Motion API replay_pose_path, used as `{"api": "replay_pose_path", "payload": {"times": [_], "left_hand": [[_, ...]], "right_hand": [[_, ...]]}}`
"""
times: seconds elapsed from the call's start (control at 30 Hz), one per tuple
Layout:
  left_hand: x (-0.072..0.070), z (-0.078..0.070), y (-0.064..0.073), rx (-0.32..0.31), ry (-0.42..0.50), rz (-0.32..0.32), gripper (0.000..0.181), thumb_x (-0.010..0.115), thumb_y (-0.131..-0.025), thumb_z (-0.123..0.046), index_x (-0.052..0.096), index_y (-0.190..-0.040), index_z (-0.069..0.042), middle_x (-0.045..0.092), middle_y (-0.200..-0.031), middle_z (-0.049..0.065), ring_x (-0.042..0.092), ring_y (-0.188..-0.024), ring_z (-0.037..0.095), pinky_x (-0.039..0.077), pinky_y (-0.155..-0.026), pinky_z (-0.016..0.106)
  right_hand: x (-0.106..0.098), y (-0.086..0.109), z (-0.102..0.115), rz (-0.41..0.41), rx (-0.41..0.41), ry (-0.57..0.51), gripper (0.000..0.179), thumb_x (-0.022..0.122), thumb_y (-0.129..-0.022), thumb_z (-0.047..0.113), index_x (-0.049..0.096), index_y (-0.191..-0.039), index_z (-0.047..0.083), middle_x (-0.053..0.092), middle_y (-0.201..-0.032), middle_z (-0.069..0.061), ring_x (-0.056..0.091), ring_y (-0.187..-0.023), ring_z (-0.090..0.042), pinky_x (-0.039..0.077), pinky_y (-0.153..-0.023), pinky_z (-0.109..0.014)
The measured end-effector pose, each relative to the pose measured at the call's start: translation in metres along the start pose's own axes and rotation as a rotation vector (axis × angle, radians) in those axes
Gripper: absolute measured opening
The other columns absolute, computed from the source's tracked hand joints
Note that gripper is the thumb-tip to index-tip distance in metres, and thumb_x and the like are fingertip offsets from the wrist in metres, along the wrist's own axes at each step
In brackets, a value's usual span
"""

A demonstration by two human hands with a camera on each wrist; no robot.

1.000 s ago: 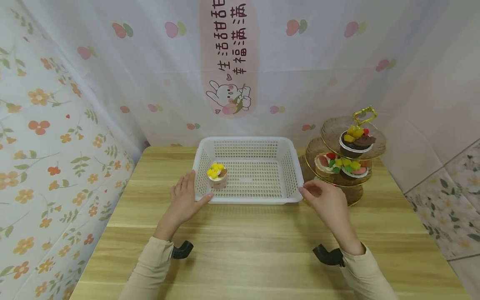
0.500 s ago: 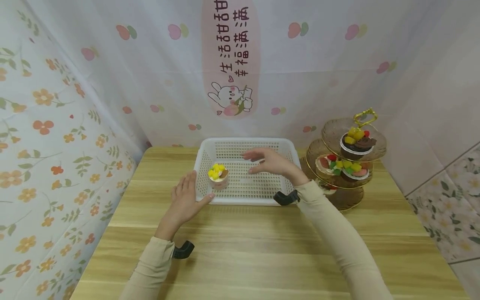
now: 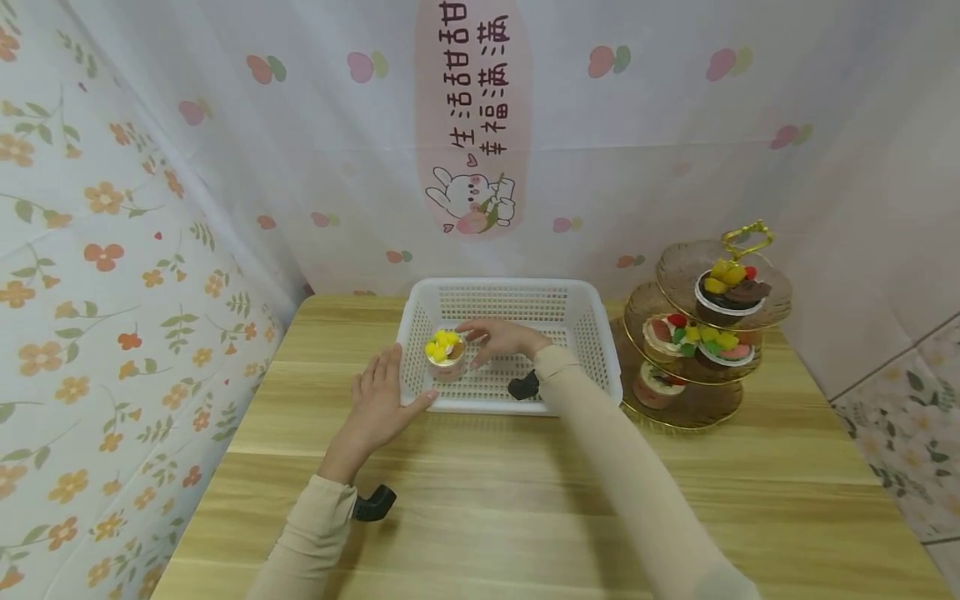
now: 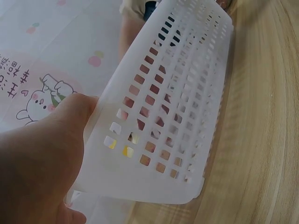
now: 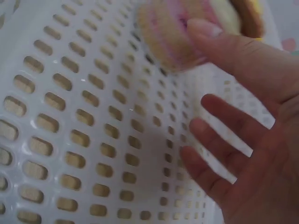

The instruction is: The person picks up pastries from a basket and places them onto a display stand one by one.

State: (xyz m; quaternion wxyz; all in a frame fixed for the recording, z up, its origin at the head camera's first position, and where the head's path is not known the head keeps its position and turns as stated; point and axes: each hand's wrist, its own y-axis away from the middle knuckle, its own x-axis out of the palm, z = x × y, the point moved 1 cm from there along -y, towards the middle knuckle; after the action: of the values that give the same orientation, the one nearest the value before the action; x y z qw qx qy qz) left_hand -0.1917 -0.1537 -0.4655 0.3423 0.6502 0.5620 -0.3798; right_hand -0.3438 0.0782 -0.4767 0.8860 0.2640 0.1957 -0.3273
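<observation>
A white perforated plastic basket (image 3: 510, 407) stands on the wooden table. Inside its left end is a small cake cup (image 3: 447, 368), with pink and tan layers and yellow fruit pieces on top. My left hand (image 3: 381, 398) rests at the basket's front left corner, fingers straight along the left side. In the left wrist view its thumb (image 4: 77, 109) lies at the rim. My right hand (image 3: 504, 337) reaches into the basket beside the cake cup, fingers spread and relaxed. The right wrist view shows the thumb (image 5: 224, 44) overlapping the cup's side, the other fingers loosely bent apart from it.
To the right of the basket stands a three-tier cake stand (image 3: 686, 417) with a gold handle, several small fruit-topped cakes on its tiers. A printed curtain (image 3: 360, 150) hangs behind the table (image 3: 480, 517). Floral cloth (image 3: 135, 350) hangs at the left.
My right hand has left the basket's right front corner and moved left into the basket, up to the cake cup. My left hand has stayed at the left corner.
</observation>
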Motion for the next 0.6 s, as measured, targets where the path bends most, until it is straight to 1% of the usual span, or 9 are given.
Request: {"api": "replay_pose_path", "payload": {"times": [0.07, 0.23, 0.33, 0.43, 0.5, 0.6], "left_hand": [[0.000, 0.001, 0.000, 0.003, 0.005, -0.004, 0.105, 0.056, -0.091, -0.063, 0.003, -0.159, -0.005, 0.014, -0.165, 0.025, 0.011, -0.152, 0.048, 0.008, -0.115, 0.075], [0.000, 0.001, -0.001, 0.010, -0.007, -0.022, 0.105, 0.056, -0.091, -0.064, 0.005, -0.159, -0.004, 0.015, -0.164, 0.025, 0.012, -0.151, 0.048, 0.010, -0.114, 0.075], [0.001, 0.001, -0.001, 0.005, -0.008, -0.019, 0.105, 0.057, -0.090, -0.064, 0.005, -0.159, -0.004, 0.015, -0.164, 0.025, 0.012, -0.151, 0.048, 0.010, -0.115, 0.074], [0.001, 0.000, 0.000, 0.002, 0.002, -0.012, 0.105, 0.057, -0.091, -0.063, 0.005, -0.159, -0.004, 0.015, -0.164, 0.025, 0.012, -0.151, 0.048, 0.010, -0.115, 0.074], [0.001, 0.000, 0.000, 0.001, 0.006, -0.009, 0.104, 0.057, -0.091, -0.063, 0.004, -0.159, -0.004, 0.014, -0.165, 0.025, 0.011, -0.151, 0.048, 0.009, -0.115, 0.074], [0.002, 0.001, -0.001, 0.000, 0.008, -0.007, 0.105, 0.056, -0.091, -0.063, 0.003, -0.159, -0.005, 0.012, -0.165, 0.025, 0.011, -0.152, 0.048, 0.009, -0.115, 0.074]], "right_hand": [[0.004, -0.005, -0.001, 0.002, 0.004, 0.006, 0.080, 0.080, -0.081, 0.018, 0.041, -0.150, 0.029, 0.042, -0.156, -0.010, 0.042, -0.142, -0.035, 0.035, -0.115, -0.057], [0.007, -0.011, 0.001, -0.015, -0.017, 0.027, 0.078, 0.080, -0.082, 0.016, 0.043, -0.150, 0.025, 0.044, -0.154, -0.011, 0.046, -0.138, -0.035, 0.040, -0.113, -0.053], [0.009, -0.013, 0.003, -0.017, -0.047, 0.036, 0.072, 0.079, -0.082, 0.014, 0.048, -0.147, 0.022, 0.048, -0.151, -0.009, 0.047, -0.137, -0.031, 0.040, -0.114, -0.050], [0.012, -0.015, 0.005, -0.025, -0.064, 0.031, 0.067, 0.082, -0.080, 0.015, 0.054, -0.141, 0.020, 0.053, -0.145, -0.006, 0.050, -0.133, -0.026, 0.041, -0.113, -0.047], [0.013, -0.017, 0.005, -0.028, -0.065, 0.019, 0.064, 0.083, -0.079, 0.016, 0.057, -0.138, 0.020, 0.055, -0.143, -0.005, 0.052, -0.129, -0.025, 0.042, -0.111, -0.046], [0.013, -0.019, 0.004, -0.041, -0.042, 0.006, 0.061, 0.084, -0.078, 0.018, 0.059, -0.134, 0.023, 0.055, -0.143, -0.004, 0.056, -0.124, -0.026, 0.044, -0.109, -0.048]]}}
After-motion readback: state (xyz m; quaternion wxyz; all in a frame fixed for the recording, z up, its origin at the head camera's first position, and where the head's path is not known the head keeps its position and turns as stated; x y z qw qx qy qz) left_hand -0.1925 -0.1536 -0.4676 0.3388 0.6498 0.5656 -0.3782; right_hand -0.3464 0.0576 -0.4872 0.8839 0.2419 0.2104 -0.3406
